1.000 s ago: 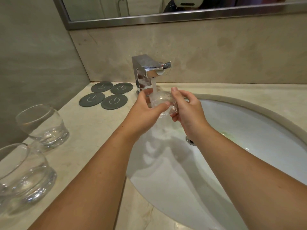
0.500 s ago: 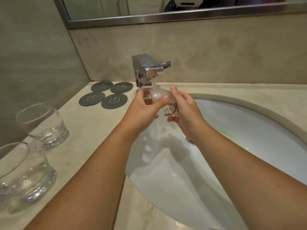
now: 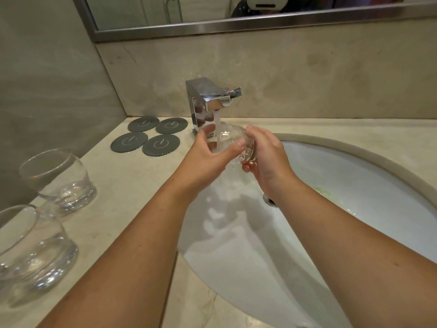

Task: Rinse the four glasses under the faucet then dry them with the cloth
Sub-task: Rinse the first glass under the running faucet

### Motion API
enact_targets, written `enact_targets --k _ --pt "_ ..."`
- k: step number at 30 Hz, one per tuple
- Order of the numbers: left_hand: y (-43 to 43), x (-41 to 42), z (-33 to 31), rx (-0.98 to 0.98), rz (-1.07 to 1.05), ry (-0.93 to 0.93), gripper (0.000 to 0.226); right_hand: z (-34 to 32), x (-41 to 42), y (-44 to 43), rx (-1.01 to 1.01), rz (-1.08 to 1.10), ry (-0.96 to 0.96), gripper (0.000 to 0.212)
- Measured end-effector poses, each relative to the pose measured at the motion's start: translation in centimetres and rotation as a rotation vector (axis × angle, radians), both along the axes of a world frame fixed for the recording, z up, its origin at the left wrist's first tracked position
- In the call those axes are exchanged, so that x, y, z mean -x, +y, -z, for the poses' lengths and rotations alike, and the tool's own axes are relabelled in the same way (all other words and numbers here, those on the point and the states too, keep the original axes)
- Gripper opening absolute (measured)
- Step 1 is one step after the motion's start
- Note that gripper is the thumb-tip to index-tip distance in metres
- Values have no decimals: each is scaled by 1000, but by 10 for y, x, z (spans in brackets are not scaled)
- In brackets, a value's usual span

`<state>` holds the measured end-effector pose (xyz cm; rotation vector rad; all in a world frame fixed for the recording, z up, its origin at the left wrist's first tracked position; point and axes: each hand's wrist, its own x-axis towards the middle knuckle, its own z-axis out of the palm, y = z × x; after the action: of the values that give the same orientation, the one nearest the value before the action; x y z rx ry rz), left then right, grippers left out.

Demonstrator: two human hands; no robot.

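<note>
A clear glass (image 3: 228, 142) is held on its side right below the faucet (image 3: 208, 95), over the left part of the sink (image 3: 366, 190). A stream of water (image 3: 217, 121) is seen falling onto it and running over its wall, so its outline is blurred by wet glints. Its thick base is turned to the right and its mouth to the left. Whether water is gathered inside cannot be told.

The glass is gripped by both hands. The left hand (image 3: 205, 162) is wrapped round the mouth end, with the thumb laid across the near side and the fingers curled behind the far side. The right hand (image 3: 269, 155) is cupped over the base end, with its fingers bent over the top and its fingertips tucked beneath. Both bare forearms are stretched forward over the sink.

On the counter (image 3: 132, 185) at the left, a far glass (image 3: 59, 178) and a near glass (image 3: 30, 247) are stood upright, just beside each other and well apart from the sink. Four dark round coasters (image 3: 160, 145) are laid in a square cluster beside the faucet. The drain (image 3: 269, 201) is partly hidden behind the right wrist.
</note>
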<state>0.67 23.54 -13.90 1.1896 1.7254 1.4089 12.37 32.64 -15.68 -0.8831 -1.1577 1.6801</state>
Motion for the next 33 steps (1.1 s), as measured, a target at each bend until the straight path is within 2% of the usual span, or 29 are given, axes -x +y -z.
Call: enact_targets --k 3,6,10,14,16,18,22,24,26,30,33 --pt "1 2 1 21 -17 -23 89 1 -1 1 -38 29 -7 23" --pt "3 3 2 36 -31 -24 91 1 -1 0 -80 46 -23 33" --pt "4 3 2 35 -24 -53 73 0 -1 -1 -97 56 -21 42" --pt "3 4 -1 -2 -28 -8 82 2 2 3 -43 14 35 50" --pt "0 3 -3 -11 -28 20 80 4 4 6 -8 -8 51 45" --pt "-1 2 -4 -8 -24 71 79 6 5 9 35 -47 17 38" --pt "-1 2 -2 17 -1 164 81 9 0 8 160 -173 -138 58" --pt "0 2 -2 36 21 178 86 9 0 6 183 -191 -127 57" --pt "1 2 0 63 42 182 91 8 -1 5 138 -119 -127 52" --pt "0 5 3 121 35 220 98 3 -4 0 -138 104 -235 50" --pt "-3 5 3 171 41 349 102 -4 -7 -9 -321 108 -337 53"
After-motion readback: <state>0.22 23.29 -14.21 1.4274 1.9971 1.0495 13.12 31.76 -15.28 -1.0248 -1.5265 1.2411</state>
